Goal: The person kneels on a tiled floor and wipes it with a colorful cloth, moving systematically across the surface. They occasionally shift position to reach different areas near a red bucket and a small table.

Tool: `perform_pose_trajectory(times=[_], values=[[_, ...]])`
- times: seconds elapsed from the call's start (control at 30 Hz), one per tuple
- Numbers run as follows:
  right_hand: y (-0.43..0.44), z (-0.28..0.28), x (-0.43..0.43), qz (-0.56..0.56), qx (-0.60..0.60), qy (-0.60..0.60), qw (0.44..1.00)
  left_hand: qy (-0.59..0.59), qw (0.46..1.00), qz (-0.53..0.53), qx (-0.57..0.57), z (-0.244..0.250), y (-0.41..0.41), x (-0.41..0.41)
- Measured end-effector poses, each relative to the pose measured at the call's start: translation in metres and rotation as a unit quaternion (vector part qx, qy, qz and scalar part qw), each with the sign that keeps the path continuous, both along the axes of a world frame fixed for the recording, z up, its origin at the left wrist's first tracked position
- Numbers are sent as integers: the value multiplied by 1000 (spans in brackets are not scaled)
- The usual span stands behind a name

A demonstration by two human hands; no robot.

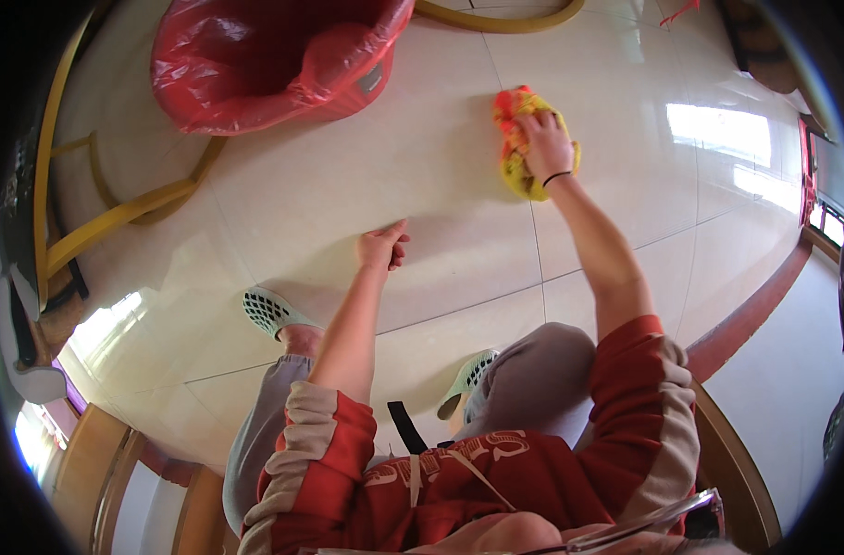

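Note:
Pressed on the glossy tiled floor, a crumpled yellow and orange-red cloth (pixel 512 170) lies bunched beneath my right hand (pixel 548 146). The fingers of that hand are spread over its top and grip it. A thin black band circles the right wrist. My left hand (pixel 385 248) is over the floor tiles (pixel 436 173), to the left of the cloth and nearer to me. Its fingers are curled in, with one digit stretched forward, and I see nothing held in it.
A red bin (pixel 358 90) with a red plastic liner (pixel 221 104) stands ahead on the left. Yellow curved furniture legs (pixel 120 225) are at the left, with another yellow curved bar (pixel 505 22) at the top. My feet wear pale-green slip-on shoes (pixel 273 310). A dark-red baseboard (pixel 755 312) runs at the right.

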State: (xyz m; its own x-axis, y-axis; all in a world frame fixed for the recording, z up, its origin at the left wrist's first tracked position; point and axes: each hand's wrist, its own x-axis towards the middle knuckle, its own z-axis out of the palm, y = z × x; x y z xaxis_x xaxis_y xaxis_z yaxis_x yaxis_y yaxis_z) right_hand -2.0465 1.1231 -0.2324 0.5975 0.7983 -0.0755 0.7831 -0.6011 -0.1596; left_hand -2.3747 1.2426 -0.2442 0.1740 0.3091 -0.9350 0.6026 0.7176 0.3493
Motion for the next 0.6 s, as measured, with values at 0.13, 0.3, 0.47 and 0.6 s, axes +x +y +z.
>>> perform_pose_trajectory(times=[0.13, 0.3, 0.47, 0.6], values=[[23, 40, 38, -197, 110, 250, 942, -22, 999, 24, -5, 1, -3, 5], [63, 157, 22, -112, 373, 506, 769, -39, 998, 56, -19, -2, -2, 3], [155, 329, -26, 66, 399, 395, 825, -39, 998, 50, -7, -6, 0, -11], [224, 326, -54, 270, 290, 32, 918, -18, 999, 19, -22, -4, -1, 3]])
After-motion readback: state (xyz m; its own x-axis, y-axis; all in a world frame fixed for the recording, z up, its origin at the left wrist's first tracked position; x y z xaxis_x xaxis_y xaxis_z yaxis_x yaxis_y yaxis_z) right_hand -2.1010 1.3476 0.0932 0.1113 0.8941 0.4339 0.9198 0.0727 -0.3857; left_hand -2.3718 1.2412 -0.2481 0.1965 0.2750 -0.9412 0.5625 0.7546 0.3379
